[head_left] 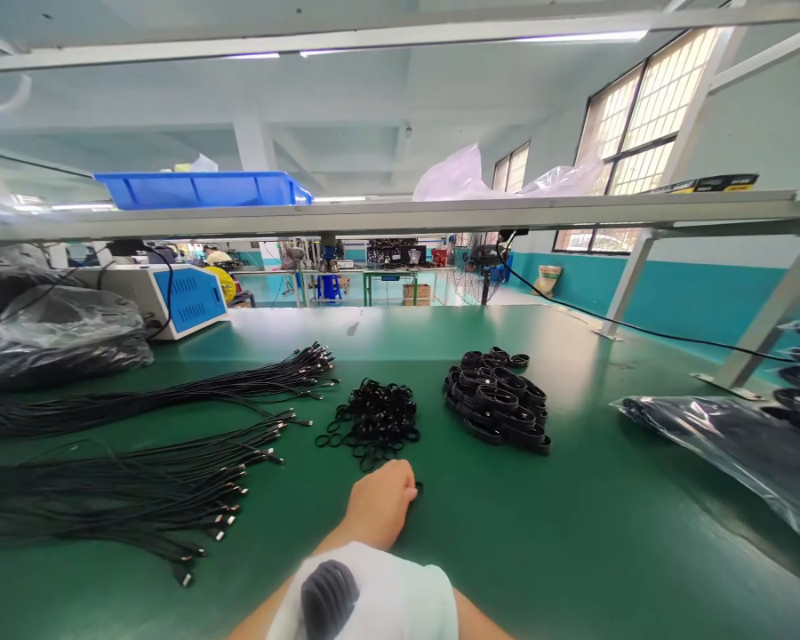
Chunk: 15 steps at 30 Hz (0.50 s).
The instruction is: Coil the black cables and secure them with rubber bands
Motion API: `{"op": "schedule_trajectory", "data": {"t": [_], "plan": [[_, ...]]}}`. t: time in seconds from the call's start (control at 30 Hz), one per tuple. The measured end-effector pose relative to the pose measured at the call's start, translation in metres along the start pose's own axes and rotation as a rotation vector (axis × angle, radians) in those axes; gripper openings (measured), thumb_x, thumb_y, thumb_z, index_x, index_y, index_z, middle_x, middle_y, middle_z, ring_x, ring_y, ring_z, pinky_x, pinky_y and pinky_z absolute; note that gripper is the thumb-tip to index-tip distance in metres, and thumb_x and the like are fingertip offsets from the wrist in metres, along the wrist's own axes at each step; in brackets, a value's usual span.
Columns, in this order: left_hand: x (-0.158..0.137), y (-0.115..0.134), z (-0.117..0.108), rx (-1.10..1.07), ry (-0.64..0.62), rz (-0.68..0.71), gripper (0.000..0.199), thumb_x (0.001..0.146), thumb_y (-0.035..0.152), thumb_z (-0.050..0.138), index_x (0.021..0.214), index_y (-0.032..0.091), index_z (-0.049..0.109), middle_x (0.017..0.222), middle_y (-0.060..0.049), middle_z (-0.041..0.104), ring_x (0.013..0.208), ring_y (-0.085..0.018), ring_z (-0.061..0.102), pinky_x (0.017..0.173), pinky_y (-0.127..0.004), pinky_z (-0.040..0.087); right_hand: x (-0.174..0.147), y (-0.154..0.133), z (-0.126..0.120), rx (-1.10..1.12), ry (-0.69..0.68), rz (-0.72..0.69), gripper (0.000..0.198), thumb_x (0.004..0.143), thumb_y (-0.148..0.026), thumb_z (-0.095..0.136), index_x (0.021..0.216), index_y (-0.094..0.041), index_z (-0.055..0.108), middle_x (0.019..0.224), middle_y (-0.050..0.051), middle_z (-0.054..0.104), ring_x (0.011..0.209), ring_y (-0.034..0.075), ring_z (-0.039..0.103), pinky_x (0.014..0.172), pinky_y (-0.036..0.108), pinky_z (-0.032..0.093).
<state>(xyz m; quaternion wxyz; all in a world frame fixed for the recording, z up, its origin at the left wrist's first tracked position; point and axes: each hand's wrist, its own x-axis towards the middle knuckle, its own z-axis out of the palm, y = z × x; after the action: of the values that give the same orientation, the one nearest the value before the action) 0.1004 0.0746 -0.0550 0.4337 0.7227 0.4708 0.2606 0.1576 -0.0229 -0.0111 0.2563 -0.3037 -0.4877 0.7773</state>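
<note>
Hand [381, 500] curled, hold unclear; pinch black piece [420, 488] at three o'clock lightly, clear of ring pile [381, 411] at twelve.

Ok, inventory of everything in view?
Table: 1, green, foreground
Cable bundles: 2, black, table left
Small loop pile: 1, black, centre
Larger loop pile: 1, black, right
Small piece: 1, black, front centre
Clear bags: at least 2, dark contents, table sides
Machine: 1, white-blue, back left
Shelf: 1, whitish, above table
Tray: 1, blue, shelf left
Plastic: count unclear, whitish, shelf right
Box: 1, black-yellow, shelf end
Fan: 1, dark, behind table
Windows: 2, pale, right wall
Covering: 1, white, lower centre
Left hand: 1, bare, near small piece
Right hand: hidden
</note>
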Motion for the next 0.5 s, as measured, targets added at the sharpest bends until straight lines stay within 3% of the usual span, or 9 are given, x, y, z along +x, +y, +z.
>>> {"op": "schedule_trajectory", "data": {"t": [0.1, 0.17, 0.23, 0.3, 0.43, 0.5], "plan": [[-0.018, -0.005, -0.036, -0.183, 0.034, -0.087, 0.024, 0.068, 0.035, 0.062, 0.059, 0.020, 0.046, 0.054, 0.007, 0.039, 0.053, -0.012, 0.039, 0.055, -0.024, 0.031, 0.012, -0.006, 0.005, -0.012, 0.113, -0.025, 0.029, 0.078, -0.024, 0.062, 0.103, -0.014, 0.051, 0.074, 0.000, 0.061, 0.057, 0.011, 0.057, 0.049, 0.023, 0.047], [-0.041, -0.009, -0.059, -0.340, 0.070, -0.128, 0.031, 0.072, 0.047, 0.057, 0.064, 0.020, 0.042, 0.055, 0.008, 0.037, 0.050, -0.010, 0.037, 0.052, -0.022, 0.031, 0.021, -0.008, 0.009, -0.021, 0.323, -0.076, 0.030, 0.069, -0.016, 0.063, 0.095, -0.017, 0.048, 0.056, -0.007, 0.052, 0.041, 0.008, 0.047, 0.037, 0.018, 0.036], [-0.068, -0.011, -0.073, -0.468, 0.112, -0.151, 0.035, 0.074, 0.053, 0.053, 0.069, 0.021, 0.041, 0.060, 0.008, 0.038, 0.051, -0.009, 0.038, 0.051, -0.021, 0.032, 0.028, -0.007, 0.013, -0.043, 0.605, -0.154, 0.027, 0.064, -0.014, 0.059, 0.087, -0.019, 0.046, 0.056, -0.008, 0.048, 0.039, 0.006, 0.043, 0.035, 0.017, 0.031], [-0.092, -0.013, -0.074, -0.601, 0.133, -0.176, 0.035, 0.074, 0.051, 0.057, 0.072, 0.020, 0.041, 0.063, 0.006, 0.041, 0.052, -0.008, 0.039, 0.051, -0.021, 0.032, 0.033, -0.002, 0.013, -0.099, 0.784, -0.222, 0.023, 0.063, -0.016, 0.056, 0.084, -0.019, 0.046, 0.066, -0.005, 0.051, 0.043, 0.005, 0.043, 0.036, 0.018, 0.033], [-0.113, -0.014, -0.057, -0.893, 0.088, -0.208, 0.034, 0.071, 0.043, 0.066, 0.067, 0.017, 0.044, 0.058, 0.006, 0.043, 0.049, -0.006, 0.037, 0.047, -0.019, 0.028, 0.037, 0.011, 0.008, -0.251, 0.776, -0.228, 0.022, 0.062, -0.018, 0.053, 0.084, -0.020, 0.047, 0.067, -0.003, 0.051, 0.046, 0.007, 0.041, 0.040, 0.021, 0.034], [-0.113, -0.015, -0.050, -0.921, 0.090, -0.208, 0.034, 0.071, 0.043, 0.067, 0.065, 0.017, 0.045, 0.056, 0.006, 0.044, 0.048, -0.006, 0.037, 0.046, -0.019, 0.027, 0.037, 0.015, 0.005, -0.320, 0.801, -0.211, 0.019, 0.063, -0.019, 0.052, 0.081, -0.020, 0.046, 0.062, -0.004, 0.048, 0.050, 0.009, 0.042, 0.044, 0.022, 0.036]]}}
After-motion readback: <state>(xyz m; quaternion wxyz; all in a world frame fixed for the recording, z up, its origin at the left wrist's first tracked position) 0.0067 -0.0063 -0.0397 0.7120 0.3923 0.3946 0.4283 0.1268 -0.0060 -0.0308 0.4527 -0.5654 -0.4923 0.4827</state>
